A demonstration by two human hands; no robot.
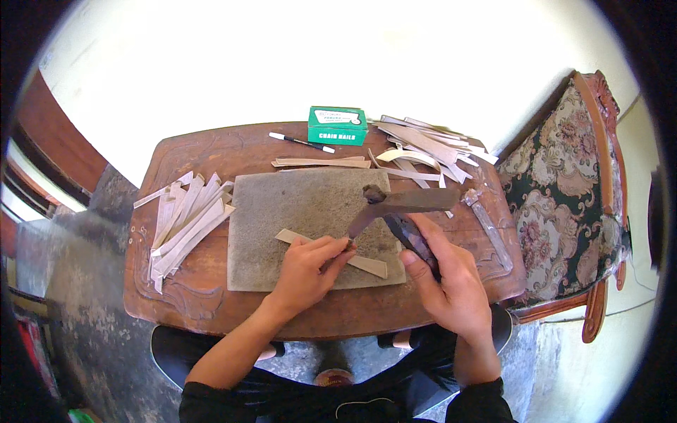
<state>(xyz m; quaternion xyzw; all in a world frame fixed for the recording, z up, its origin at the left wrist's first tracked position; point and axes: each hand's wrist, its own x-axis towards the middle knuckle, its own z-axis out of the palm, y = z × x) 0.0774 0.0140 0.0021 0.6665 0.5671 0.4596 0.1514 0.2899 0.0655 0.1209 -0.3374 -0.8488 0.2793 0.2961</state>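
Note:
My right hand (451, 278) is wrapped round the black handle of a dark metal hammer (416, 203), which has a long flat blade-like end to the right and a narrower end to the left. That narrower end comes down at the fingertips of my left hand (310, 271). The left fingers are pinched together, and what they hold is too small to make out. Beneath the left hand a pale beige strip (367, 265), wider at its ends, lies slantwise on a grey-brown mat (275, 204).
A carved wooden table (204, 304) bears a pile of strips (187, 225) at left and another (423, 144) at back right. A green nail box (337, 134), a marker pen (302, 142) and a long grey tool (491, 236) lie around the mat. A floral chair (557, 190) stands right.

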